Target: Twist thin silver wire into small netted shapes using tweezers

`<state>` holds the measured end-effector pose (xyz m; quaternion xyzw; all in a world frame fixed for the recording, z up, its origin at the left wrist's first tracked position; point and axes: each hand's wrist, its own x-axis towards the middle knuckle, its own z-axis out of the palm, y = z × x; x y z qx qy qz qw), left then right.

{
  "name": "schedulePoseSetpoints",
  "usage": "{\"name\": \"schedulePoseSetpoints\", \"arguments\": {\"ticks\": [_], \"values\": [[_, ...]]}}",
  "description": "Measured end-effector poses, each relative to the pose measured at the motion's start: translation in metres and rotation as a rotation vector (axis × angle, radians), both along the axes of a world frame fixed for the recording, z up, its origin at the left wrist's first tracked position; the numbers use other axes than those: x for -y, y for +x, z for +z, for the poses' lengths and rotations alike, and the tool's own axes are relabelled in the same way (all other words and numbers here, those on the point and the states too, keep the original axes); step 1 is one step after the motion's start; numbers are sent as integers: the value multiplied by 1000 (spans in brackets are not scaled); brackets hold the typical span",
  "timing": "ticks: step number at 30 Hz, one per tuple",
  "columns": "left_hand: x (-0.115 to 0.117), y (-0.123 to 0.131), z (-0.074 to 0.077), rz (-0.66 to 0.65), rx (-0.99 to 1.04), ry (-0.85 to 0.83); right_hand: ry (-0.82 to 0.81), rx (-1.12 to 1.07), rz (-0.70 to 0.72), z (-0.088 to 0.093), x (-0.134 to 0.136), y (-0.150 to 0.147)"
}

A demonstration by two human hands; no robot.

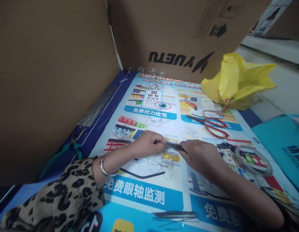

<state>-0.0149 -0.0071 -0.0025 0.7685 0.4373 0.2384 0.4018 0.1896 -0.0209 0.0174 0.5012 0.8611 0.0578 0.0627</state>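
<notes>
Near the middle of the poster, my left hand (150, 143) is closed in a pinch, its fingertips at the pointed end of a dark tapered tool. What the pinch holds is too small to make out. My right hand (202, 153) is wrapped around this tool, which looks like long-nose pliers (175, 146); its handles are hidden in the palm. Below the hands are fine, curled wires (161, 164). Red-handled scissors (213, 125) lie beyond my right hand. Closer to me is a bundle of straight dark wires (175, 215).
Cardboard walls (55, 80) stand at the left and back. A teal-handled tool (73, 145) and straight wire lengths (98, 106) lie along the left edge. On the right are a yellow bag (236, 80), a wire coil (270, 169) and a teal packet (282, 145).
</notes>
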Motion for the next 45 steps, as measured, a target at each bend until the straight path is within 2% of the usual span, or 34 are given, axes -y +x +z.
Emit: {"name": "schedulePoseSetpoints", "arguments": {"ticks": [12,18,25,30,40,45], "values": [[-1,1,2,-36,-74,64,10,14,0,-1,0,-4],[-3,-1,-2,-109,-131,163,106,-18,167,-4,-5,3],[-5,-3,0,-162,-127,168,217,9,311,2,-8,4],[-5,-4,4,-205,-143,178,260,25,323,5,-6,5],[-4,-4,0,-200,-185,199,234,9,294,0,-2,7],[-6,-4,2,-229,-160,186,222,20,333,4,-4,5]]}}
